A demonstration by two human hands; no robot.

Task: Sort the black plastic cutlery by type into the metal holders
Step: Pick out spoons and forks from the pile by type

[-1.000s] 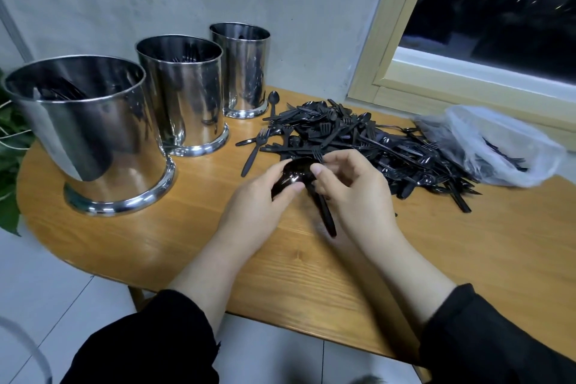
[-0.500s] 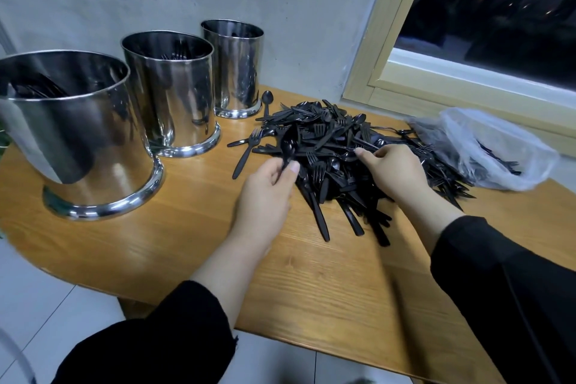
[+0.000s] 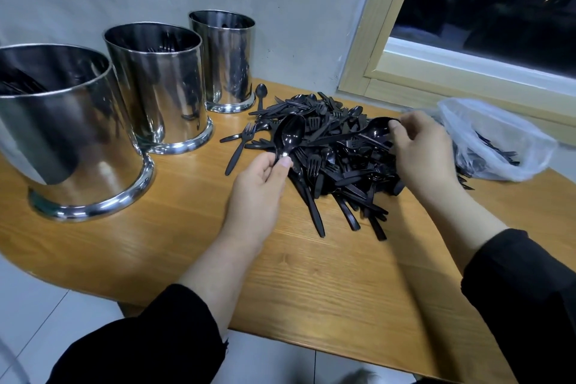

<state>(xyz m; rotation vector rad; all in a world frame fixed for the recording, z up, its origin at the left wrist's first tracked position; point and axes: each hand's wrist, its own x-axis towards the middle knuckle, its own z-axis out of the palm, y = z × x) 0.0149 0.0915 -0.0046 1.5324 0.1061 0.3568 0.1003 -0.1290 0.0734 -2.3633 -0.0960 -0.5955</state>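
The left hand (image 3: 255, 193) pinches a spoon (image 3: 290, 135) by its neck, bowl up, over the pile (image 3: 336, 159) on the table (image 3: 311, 274). The right hand (image 3: 424, 150) seems to pinch another spoon (image 3: 375, 131). Three holders (image 3: 162, 90) stand left.

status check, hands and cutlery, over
Left hand pinches a spoon by the handle, bowl up. Right hand grips a second spoon at the pile. Three holders stand left, path to them unblocked.
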